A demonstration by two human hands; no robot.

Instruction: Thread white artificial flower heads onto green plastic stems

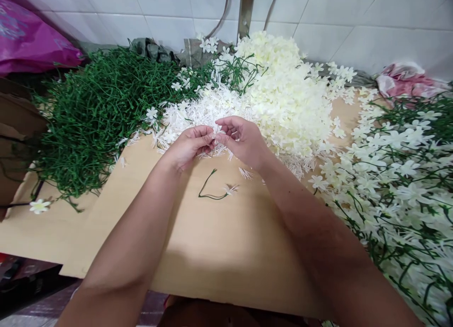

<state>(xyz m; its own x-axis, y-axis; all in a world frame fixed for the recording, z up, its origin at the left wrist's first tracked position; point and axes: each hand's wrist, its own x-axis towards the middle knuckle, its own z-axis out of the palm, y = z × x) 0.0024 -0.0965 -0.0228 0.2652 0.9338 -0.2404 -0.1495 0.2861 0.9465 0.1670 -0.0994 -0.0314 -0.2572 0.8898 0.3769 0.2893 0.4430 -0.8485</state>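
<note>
My left hand and my right hand meet over the near edge of the white pile, fingertips pinched together. Between them is a small white artificial flower, partly covered by the fingers. Just below, on the cardboard, lies a bent green stem with a white stamen piece at one end. Behind my hands spreads a heap of white stamen pieces, and beyond it a mound of cream flower heads.
A large heap of green stems fills the left. Assembled white flowers on stems are piled at the right. The cardboard sheet covers the work surface. A tiled wall stands behind; a magenta bag is at upper left.
</note>
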